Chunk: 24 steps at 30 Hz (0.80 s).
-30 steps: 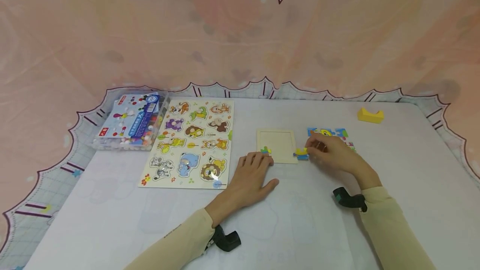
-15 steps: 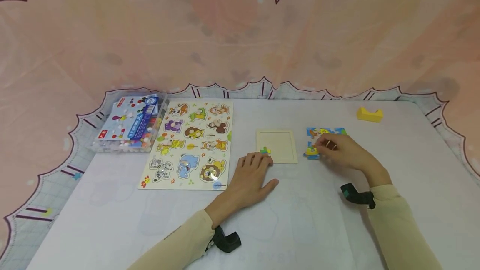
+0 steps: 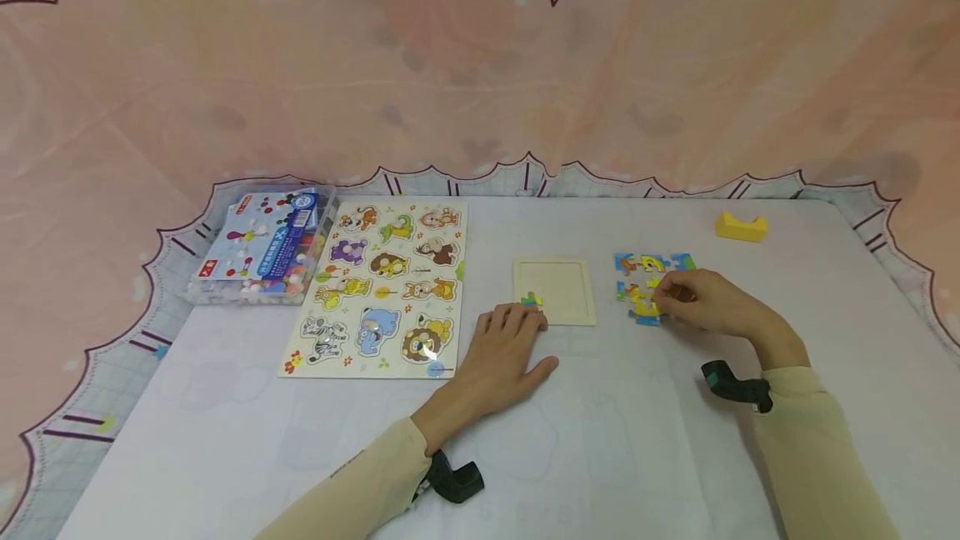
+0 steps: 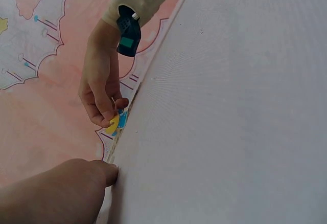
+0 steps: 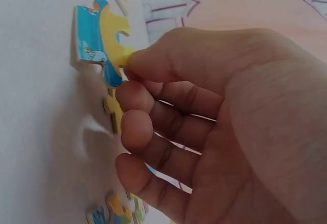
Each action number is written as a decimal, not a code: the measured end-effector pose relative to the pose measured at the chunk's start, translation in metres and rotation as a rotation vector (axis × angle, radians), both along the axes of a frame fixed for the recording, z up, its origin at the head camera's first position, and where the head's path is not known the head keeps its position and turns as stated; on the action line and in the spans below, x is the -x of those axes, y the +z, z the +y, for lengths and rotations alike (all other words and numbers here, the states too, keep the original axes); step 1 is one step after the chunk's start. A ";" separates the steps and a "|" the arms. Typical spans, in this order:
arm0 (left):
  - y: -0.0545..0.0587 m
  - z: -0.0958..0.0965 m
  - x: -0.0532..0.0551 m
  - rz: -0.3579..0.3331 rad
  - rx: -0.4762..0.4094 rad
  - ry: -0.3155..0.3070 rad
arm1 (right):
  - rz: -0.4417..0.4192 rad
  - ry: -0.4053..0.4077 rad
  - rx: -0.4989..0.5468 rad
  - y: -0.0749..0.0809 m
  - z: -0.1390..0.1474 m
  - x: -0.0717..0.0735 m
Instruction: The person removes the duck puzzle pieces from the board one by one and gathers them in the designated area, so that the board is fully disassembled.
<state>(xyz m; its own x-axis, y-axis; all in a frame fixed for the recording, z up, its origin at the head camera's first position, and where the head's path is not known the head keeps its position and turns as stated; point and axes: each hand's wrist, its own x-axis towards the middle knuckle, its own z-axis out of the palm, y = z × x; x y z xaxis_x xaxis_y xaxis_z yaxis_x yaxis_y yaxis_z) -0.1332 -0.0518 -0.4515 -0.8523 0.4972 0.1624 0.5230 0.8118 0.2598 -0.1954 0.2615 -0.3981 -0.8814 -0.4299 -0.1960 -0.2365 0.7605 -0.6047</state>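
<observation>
My right hand point(image 3: 708, 302) pinches a blue and yellow jigsaw piece point(image 5: 104, 40) between thumb and forefinger, its other fingers loosely curled. The held piece is above the near side of a group of jigsaw pieces point(image 3: 652, 262) on the right, partly hidden by that hand. My left hand point(image 3: 502, 361) lies flat with fingers extended, fingertips on the lower left corner of a pale square puzzle frame point(image 3: 555, 263). Inside the frame's lower left corner sits a small green, yellow and blue piece point(image 3: 532, 300), close to those fingertips.
Left of the frame lies an animal puzzle board point(image 3: 375, 290). A clear plastic box point(image 3: 258, 244) of small coloured beads stands beyond it. A yellow notched block point(image 3: 741, 227) stands at the far right of the white table point(image 3: 585, 440).
My right hand has moved right with the jigsaw piece, from beside the frame to over the group of pieces. The left hand has stayed in place.
</observation>
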 end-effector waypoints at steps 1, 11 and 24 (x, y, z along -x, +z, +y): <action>0.000 0.000 0.000 0.000 0.001 0.000 | -0.012 0.002 0.002 0.000 0.002 0.000; 0.001 0.001 0.000 -0.004 0.001 0.003 | -0.071 0.002 -0.014 0.000 0.018 0.001; 0.000 0.001 0.001 -0.004 0.001 -0.004 | -0.086 0.013 -0.029 0.001 0.029 0.000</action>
<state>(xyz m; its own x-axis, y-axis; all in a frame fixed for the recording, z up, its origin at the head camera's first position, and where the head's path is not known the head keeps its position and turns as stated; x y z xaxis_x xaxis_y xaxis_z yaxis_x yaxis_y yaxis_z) -0.1340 -0.0513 -0.4516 -0.8508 0.5010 0.1582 0.5254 0.8097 0.2614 -0.1949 0.2900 -0.3969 -0.8551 -0.4340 -0.2836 -0.1944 0.7755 -0.6007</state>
